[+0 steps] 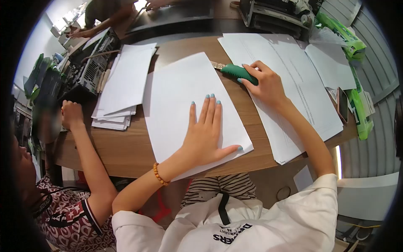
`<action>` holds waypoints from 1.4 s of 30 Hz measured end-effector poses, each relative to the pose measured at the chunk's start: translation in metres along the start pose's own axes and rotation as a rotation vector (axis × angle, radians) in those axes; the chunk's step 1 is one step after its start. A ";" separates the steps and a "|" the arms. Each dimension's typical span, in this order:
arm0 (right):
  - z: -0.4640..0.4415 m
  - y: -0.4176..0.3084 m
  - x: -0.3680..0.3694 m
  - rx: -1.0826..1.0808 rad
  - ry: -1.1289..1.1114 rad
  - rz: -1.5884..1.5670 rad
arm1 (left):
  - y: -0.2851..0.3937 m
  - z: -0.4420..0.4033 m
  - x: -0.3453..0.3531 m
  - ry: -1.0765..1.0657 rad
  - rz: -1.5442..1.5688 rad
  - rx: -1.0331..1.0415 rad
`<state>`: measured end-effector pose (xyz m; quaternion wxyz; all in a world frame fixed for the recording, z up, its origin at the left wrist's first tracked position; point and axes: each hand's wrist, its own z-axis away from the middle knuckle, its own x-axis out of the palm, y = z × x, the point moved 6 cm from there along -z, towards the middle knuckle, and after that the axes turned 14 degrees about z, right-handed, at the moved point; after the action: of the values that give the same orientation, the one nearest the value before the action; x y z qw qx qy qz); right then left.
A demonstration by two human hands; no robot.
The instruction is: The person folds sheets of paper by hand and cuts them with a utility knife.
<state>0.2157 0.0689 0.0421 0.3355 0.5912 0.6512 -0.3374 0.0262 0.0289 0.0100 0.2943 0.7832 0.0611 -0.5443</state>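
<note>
My left hand (204, 134) lies flat, fingers stretched out, on a stack of blank white paper (174, 96) at the middle of the table. A bracelet of wooden beads (158, 174) circles that wrist. In my right hand (266, 84) is a green-handled utility knife (238, 72). Its rusty-looking blade points left and reaches the upper right edge of the blank paper. Below the right hand and forearm lies a thick stack of printed sheets (302, 96).
Another person's fist (72, 114) rests at the table's left end, near a pile of cut paper (126, 80) and a black machine (94, 63). A phone (342, 104) and green packaging (363, 113) lie at the right edge. A printer-like machine (275, 19) stands behind.
</note>
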 end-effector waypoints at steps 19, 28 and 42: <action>-0.024 0.040 0.010 0.219 0.104 -0.312 | 0.003 0.004 0.006 -0.027 0.010 0.057; -0.059 -0.013 0.076 0.524 -0.717 -1.208 | 0.007 0.007 0.006 -0.028 -0.013 0.071; -0.128 -0.033 0.066 0.228 -0.199 -0.554 | 0.003 0.006 0.011 -0.007 -0.007 0.075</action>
<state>0.1732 0.2095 0.0586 0.2247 0.3893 0.7094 -0.5429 0.0266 0.0209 0.0001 0.2629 0.7917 0.0424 -0.5498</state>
